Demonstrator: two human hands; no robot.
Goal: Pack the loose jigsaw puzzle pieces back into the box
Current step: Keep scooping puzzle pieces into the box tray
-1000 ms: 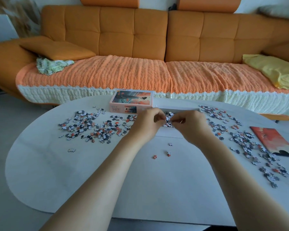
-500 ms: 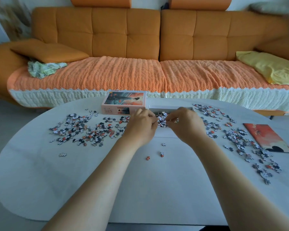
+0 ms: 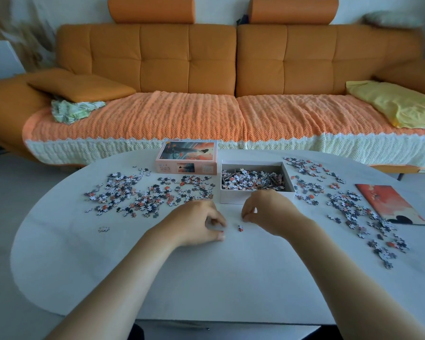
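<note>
The open white box (image 3: 231, 198) stands mid-table, partly filled with jigsaw pieces (image 3: 253, 179). My left hand (image 3: 196, 223) rests on the table in front of the box, fingers curled down on a small reddish piece at its fingertips. My right hand (image 3: 268, 212) hovers just before the box's front wall, thumb and fingers pinched on a piece. One loose piece (image 3: 241, 228) lies between the hands. A wide scatter of pieces (image 3: 145, 191) covers the table left of the box, and another scatter (image 3: 353, 208) runs down the right side.
The printed box lid (image 3: 187, 157) stands behind the left scatter, touching the box's far left corner. A picture sheet (image 3: 388, 203) lies at the far right. A stray piece (image 3: 103, 228) sits alone at the left. An orange sofa (image 3: 206, 69) stands beyond the round white table (image 3: 206, 278).
Both hands have drawn back from over the box down to the table in front of it. The box's contents now show, and two of the three stray pieces there are under my fingertips.
</note>
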